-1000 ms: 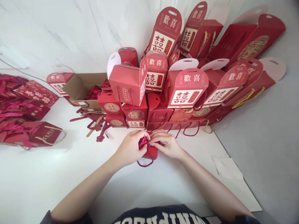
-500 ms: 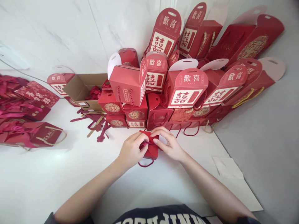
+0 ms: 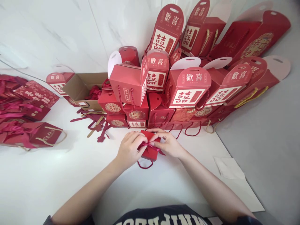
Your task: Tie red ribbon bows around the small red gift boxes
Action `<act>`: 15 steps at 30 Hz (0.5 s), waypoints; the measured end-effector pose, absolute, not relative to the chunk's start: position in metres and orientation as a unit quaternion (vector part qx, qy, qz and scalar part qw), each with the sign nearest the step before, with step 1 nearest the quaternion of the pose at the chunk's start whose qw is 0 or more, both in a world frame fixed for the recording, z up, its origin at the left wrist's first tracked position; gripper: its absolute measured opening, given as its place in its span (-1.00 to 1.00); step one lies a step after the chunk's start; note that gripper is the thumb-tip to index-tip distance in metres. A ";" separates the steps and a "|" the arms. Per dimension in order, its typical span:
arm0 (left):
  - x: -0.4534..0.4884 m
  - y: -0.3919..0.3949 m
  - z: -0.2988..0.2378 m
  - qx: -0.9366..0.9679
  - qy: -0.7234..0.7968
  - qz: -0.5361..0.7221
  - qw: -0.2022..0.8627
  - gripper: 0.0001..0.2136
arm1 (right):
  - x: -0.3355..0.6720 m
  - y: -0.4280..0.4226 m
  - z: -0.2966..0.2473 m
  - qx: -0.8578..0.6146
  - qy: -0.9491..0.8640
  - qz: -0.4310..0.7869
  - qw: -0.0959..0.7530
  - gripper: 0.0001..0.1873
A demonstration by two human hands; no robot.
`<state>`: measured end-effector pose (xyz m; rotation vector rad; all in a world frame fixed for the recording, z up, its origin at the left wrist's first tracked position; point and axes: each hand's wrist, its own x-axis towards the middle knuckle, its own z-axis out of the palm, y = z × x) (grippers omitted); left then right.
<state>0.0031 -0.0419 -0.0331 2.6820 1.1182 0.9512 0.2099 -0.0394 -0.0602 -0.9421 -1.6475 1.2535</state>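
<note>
A small red gift box (image 3: 150, 153) sits on the white table in front of me, its dark red cord handle (image 3: 145, 167) looped toward my body. Across its top runs a magenta ribbon (image 3: 161, 151), gathered at the middle. My left hand (image 3: 131, 147) pinches the ribbon from the left, thumb against fingers. From the right, my right hand (image 3: 169, 143) also pinches the ribbon near its centre, the fingertips of both hands almost meeting. Part of the ribbon is hidden behind my fingers.
Red gift boxes (image 3: 187, 97) with cord handles are stacked behind against the wall. An open cardboard carton (image 3: 81, 87) holds red ribbon. Flat red and gold strips (image 3: 95, 123) lie before it. Ribboned boxes (image 3: 30, 134) stand at left; a white paper (image 3: 228, 168) lies at right.
My right hand has closed in on the ribbon's middle, and its tail now shows on the right side. The box has shifted slightly left.
</note>
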 end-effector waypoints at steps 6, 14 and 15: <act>-0.006 -0.040 -0.009 0.882 0.417 0.218 0.020 -0.84 | 0.209 -0.043 -0.060 -0.387 -0.669 0.469 0.428 -0.97; -0.008 -0.046 -0.005 0.826 0.501 0.255 0.032 -0.77 | 0.208 -0.046 -0.059 -0.390 -0.705 0.412 0.425 -0.90; -0.007 -0.047 -0.005 0.816 0.518 0.247 0.071 -0.70 | 0.208 -0.047 -0.059 -0.389 -0.708 0.407 0.426 -0.89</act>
